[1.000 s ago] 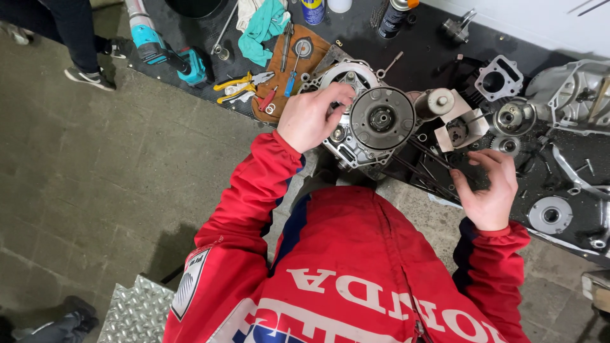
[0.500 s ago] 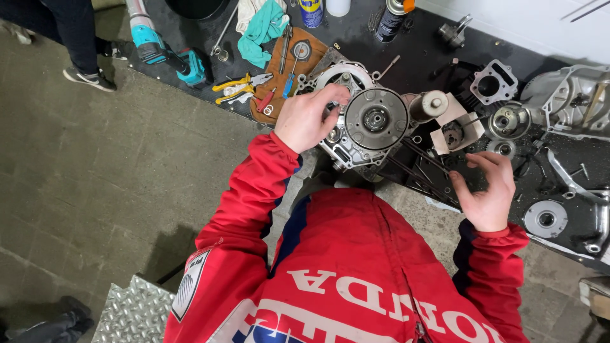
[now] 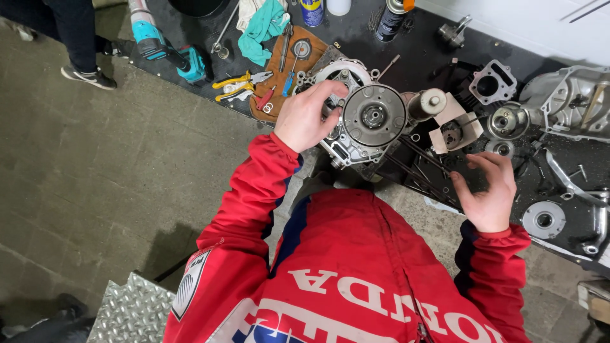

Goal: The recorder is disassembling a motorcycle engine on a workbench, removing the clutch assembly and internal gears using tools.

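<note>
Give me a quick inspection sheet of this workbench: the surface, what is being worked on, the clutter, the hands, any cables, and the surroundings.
Surface: black mat on a concrete floor, strewn with parts.
Job's things: engine case with a round flywheel on top.
Clutter: yellow-handled pliers, teal cloth, teal power tool, spray cans, cylinder block, round cover.
Hands: left hand rests on the engine case beside the flywheel; right hand hovers open over small parts, holding nothing that shows.
Cables: nothing seen.
Surroundings: another person's shoe at top left; checker-plate metal at bottom left.
</note>
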